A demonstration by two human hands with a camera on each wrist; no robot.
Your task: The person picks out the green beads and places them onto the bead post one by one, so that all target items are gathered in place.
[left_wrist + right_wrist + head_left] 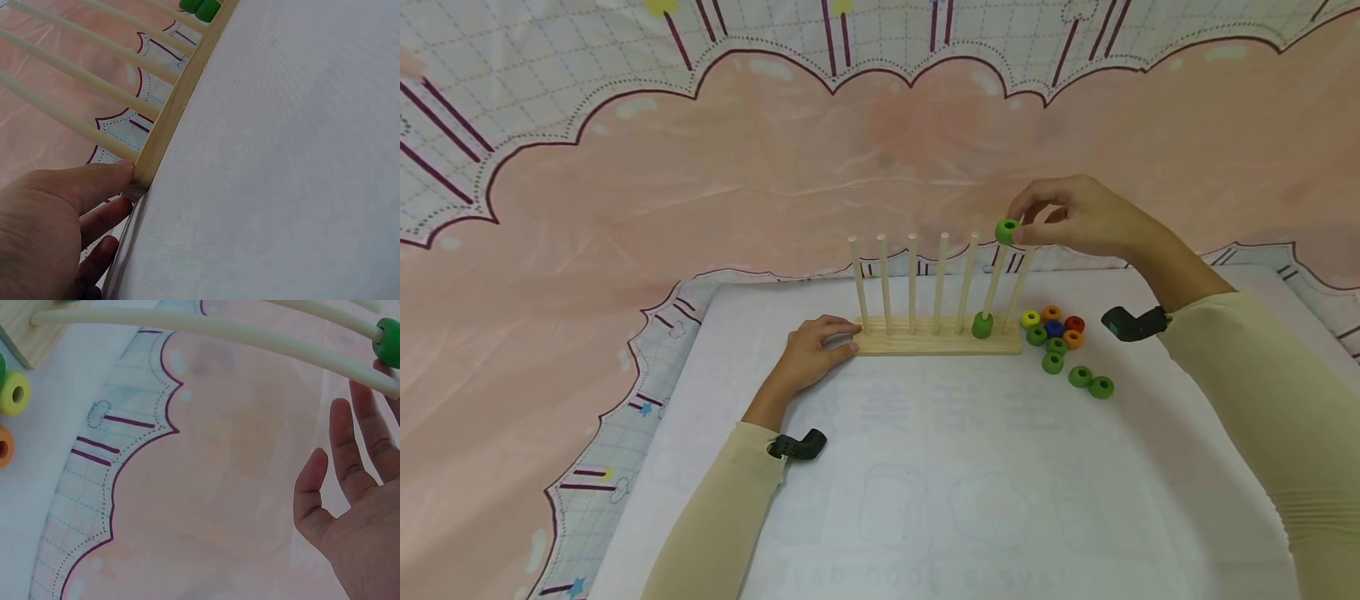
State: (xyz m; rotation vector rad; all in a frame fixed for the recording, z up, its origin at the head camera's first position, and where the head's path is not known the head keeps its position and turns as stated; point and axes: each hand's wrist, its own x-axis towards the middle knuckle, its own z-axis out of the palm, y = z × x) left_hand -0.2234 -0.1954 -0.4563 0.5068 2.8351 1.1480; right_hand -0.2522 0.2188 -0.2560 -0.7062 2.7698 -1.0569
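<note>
My right hand (1078,217) pinches a green bead (1007,232) at the top of the second peg from the right on a wooden peg rack (917,343). In the right wrist view, that bead (389,342) is at the peg's tip; part of the hand (362,519) is cut off by the frame edge. Lower on the same peg, green beads (982,326) rest at the base. With thumb and fingers, my left hand (811,354) grips the left end of the base. The left wrist view shows the thumb (106,181) against the wood.
Loose beads lie right of the rack, among them yellow (1030,319), blue (1054,328), red (1074,324), orange (1072,339) and several green (1080,377). A white board (925,467) lies under everything, over a pink patterned cloth (775,167).
</note>
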